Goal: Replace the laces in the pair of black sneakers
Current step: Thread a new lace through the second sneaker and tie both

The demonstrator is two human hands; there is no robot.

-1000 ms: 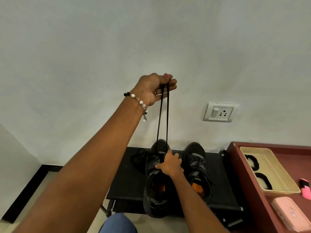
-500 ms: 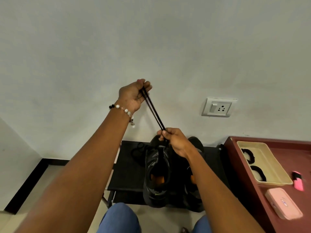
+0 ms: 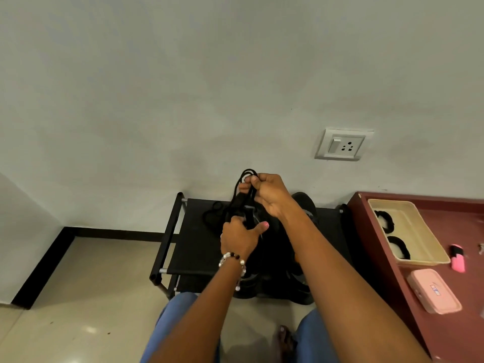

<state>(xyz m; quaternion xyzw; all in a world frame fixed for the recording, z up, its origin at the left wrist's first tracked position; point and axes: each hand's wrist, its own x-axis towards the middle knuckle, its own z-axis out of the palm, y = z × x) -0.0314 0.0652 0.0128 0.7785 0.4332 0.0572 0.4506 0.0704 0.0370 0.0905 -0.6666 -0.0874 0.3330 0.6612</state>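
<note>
We see the right hand [image 3: 264, 195] and left hand [image 3: 239, 235] both gripping a gathered black lace [image 3: 245, 189] above the sneakers [image 3: 305, 205] on the black table [image 3: 195, 244]; we judge relacing not finished.

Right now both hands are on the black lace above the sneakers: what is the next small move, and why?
Probably set the lace down on the black rack beside the loose lace. The right hand holds its loops gathered, the left hand grips the strands below, so it looks pulled free of the sneakers.
</note>
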